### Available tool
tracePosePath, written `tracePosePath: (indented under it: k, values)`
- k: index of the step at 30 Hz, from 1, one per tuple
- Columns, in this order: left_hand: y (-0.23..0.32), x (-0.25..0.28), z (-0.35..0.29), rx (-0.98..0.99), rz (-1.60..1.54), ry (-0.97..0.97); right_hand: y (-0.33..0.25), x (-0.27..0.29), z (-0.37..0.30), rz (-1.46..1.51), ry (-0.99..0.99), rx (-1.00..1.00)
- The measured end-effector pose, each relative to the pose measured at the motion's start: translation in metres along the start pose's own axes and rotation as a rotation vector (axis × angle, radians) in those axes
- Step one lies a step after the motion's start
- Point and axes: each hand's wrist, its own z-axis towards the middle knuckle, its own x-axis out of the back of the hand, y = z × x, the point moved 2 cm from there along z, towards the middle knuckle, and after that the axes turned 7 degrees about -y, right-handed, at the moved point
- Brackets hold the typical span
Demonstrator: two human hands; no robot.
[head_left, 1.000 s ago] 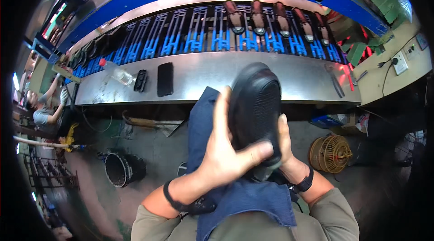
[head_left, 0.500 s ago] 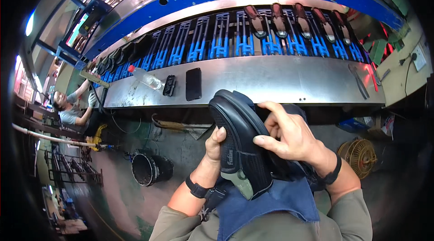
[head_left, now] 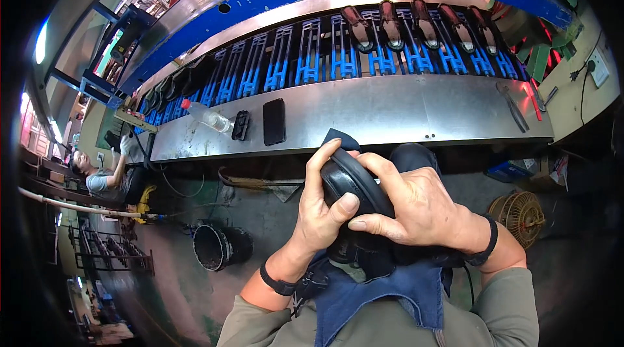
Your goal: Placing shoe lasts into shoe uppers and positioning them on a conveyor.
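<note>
A black shoe point(head_left: 343, 182) is held over my lap, its rounded toe tilted up and away from me. My left hand point(head_left: 318, 212) is closed around the shoe's left side, fingers over the toe and thumb on the upper. From the right, my right hand point(head_left: 426, 207) grips the thick sole edge, with its thumb and fingers near the middle. A dark piece of material point(head_left: 339, 139) sticks up behind the toe. The heel end is lower, partly hidden by my hands and in shade above the blue apron point(head_left: 374, 305).
Beyond my hands runs a metal ledge point(head_left: 364, 109) bearing a phone point(head_left: 274, 121), a small black case point(head_left: 240, 126), a bottle point(head_left: 208, 117) and pliers point(head_left: 513, 109). Behind it, blue racks point(head_left: 309, 64) carry several shoes point(head_left: 390, 28). A bucket point(head_left: 221, 246) and fan point(head_left: 518, 220) stand below; a co-worker point(head_left: 104, 178) is far left.
The shoe has turned and tipped, so its toe shows more and its side less. My left hand has shifted up to wrap the toe; my right hand has closed onto the sole edge.
</note>
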Motion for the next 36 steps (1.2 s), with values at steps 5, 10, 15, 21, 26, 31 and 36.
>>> tracePosePath:
  k: [5, 10, 15, 21, 26, 31, 36]
  values:
    - [0.008, -0.001, -0.006, -0.013, 0.075, 0.002, -0.006, 0.005, 0.0, 0.005, 0.04, 0.068]
    - [0.003, -0.002, -0.011, -0.001, 0.007, 0.019, 0.003, 0.008, 0.003, 0.025, -0.095, 0.146]
    - [0.002, 0.003, -0.015, -0.061, 0.011, 0.029, 0.023, 0.001, 0.011, 0.44, -0.151, 0.196]
    - [-0.008, 0.002, -0.01, -0.061, -0.022, -0.017, 0.017, -0.005, 0.007, 0.443, -0.085, 0.195]
    - [-0.012, 0.003, -0.012, 0.031, -0.13, 0.015, -0.006, 0.0, 0.011, -0.059, -0.127, 0.217]
    - [-0.019, 0.004, -0.015, 0.067, -0.111, 0.017, -0.012, -0.005, 0.009, -0.178, -0.156, 0.129]
    - [-0.034, 0.012, -0.015, 0.096, -0.009, 0.082, -0.002, -0.011, 0.008, -0.094, -0.228, 0.105]
